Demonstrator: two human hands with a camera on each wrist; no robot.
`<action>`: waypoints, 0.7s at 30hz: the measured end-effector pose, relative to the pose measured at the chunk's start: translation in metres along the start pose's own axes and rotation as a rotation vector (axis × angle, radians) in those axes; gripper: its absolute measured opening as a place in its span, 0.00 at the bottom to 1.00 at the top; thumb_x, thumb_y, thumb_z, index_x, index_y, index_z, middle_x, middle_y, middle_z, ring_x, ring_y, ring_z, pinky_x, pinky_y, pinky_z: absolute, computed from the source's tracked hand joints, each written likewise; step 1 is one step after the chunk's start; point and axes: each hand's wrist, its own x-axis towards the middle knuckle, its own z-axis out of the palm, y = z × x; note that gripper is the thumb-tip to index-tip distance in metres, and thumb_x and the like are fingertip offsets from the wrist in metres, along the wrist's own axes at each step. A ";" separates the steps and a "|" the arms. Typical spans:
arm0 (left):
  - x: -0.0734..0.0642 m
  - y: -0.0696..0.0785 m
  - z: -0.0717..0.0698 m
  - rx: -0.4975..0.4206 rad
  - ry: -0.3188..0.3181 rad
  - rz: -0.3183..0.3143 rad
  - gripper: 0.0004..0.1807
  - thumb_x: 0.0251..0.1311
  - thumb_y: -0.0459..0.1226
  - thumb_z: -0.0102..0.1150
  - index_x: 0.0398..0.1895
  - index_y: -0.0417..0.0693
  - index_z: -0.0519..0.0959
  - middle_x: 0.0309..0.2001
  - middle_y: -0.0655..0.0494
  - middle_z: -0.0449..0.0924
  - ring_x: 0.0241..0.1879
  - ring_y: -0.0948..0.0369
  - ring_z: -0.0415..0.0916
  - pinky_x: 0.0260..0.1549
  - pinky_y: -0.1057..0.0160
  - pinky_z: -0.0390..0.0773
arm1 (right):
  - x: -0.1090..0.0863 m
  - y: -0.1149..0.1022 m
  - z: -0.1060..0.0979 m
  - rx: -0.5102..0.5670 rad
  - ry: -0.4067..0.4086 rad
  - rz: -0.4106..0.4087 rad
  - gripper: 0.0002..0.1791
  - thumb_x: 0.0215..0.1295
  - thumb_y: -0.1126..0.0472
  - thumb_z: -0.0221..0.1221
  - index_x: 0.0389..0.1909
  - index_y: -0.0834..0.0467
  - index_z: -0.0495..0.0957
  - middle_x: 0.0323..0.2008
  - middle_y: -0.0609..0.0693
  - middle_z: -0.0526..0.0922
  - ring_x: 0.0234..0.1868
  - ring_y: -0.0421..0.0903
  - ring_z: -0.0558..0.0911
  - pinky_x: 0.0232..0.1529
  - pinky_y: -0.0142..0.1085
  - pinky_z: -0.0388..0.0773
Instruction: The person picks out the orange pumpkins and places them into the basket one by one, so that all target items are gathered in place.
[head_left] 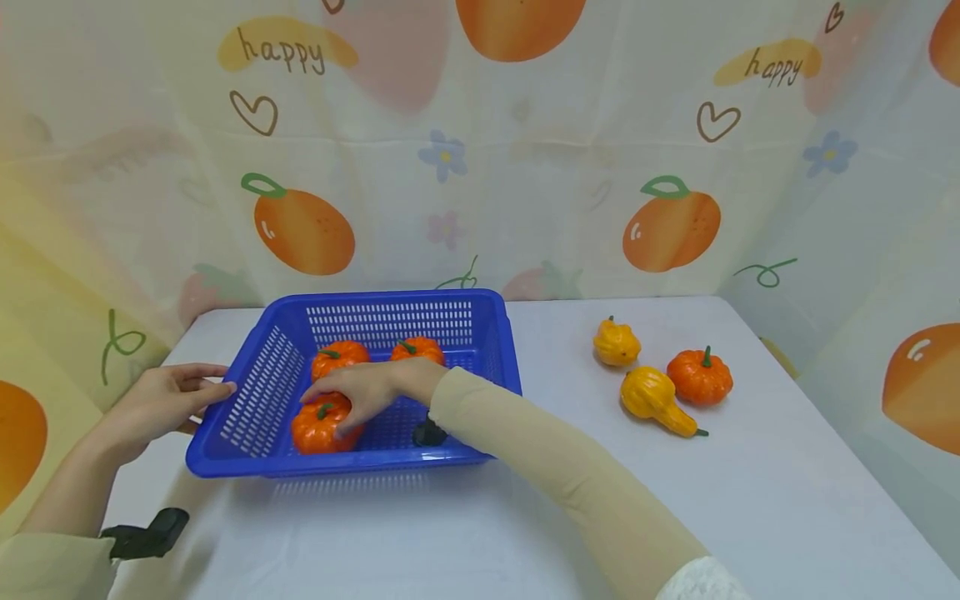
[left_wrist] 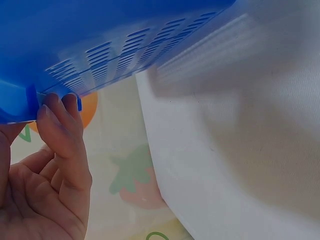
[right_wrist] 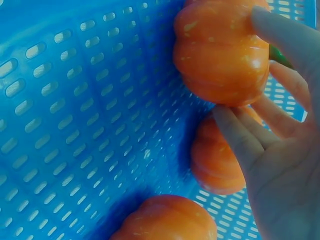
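right hand (head_left: 372, 392) grips front orange pumpkin (head_left: 313, 433) inside blue basket (head_left: 390, 297); left hand (head_left: 159, 408) pinches basket's left rim. two more pumpkins (head_left: 342, 353) behind, same basket. on table (head_left: 570, 508), right: two yellow gourds (head_left: 647, 393), another pumpkin (head_left: 699, 379).

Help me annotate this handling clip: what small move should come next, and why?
Probably lift the nearest pumpkin straight up: the right hand grips it, while the left hand holds the blue basket by its rim, which should steady it.
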 end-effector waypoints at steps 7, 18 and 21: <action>-0.001 0.001 0.000 -0.001 0.000 -0.001 0.37 0.63 0.50 0.50 0.61 0.26 0.59 0.38 0.45 0.81 0.32 0.58 0.80 0.29 0.62 0.81 | -0.003 0.002 -0.004 0.053 0.036 0.009 0.36 0.60 0.49 0.58 0.68 0.49 0.57 0.66 0.42 0.62 0.63 0.34 0.60 0.64 0.24 0.53; -0.003 0.005 0.000 -0.012 0.000 -0.010 0.36 0.63 0.49 0.51 0.61 0.26 0.59 0.37 0.47 0.81 0.32 0.58 0.80 0.29 0.62 0.81 | -0.017 0.004 -0.023 0.181 0.165 -0.006 0.26 0.64 0.53 0.56 0.62 0.50 0.66 0.59 0.46 0.72 0.59 0.39 0.70 0.59 0.27 0.66; -0.002 0.005 0.000 -0.014 0.000 -0.009 0.36 0.63 0.49 0.51 0.61 0.26 0.59 0.37 0.46 0.81 0.32 0.58 0.80 0.29 0.62 0.82 | -0.025 0.003 -0.030 0.196 0.209 -0.004 0.24 0.64 0.53 0.56 0.61 0.49 0.67 0.58 0.45 0.73 0.58 0.38 0.70 0.59 0.28 0.67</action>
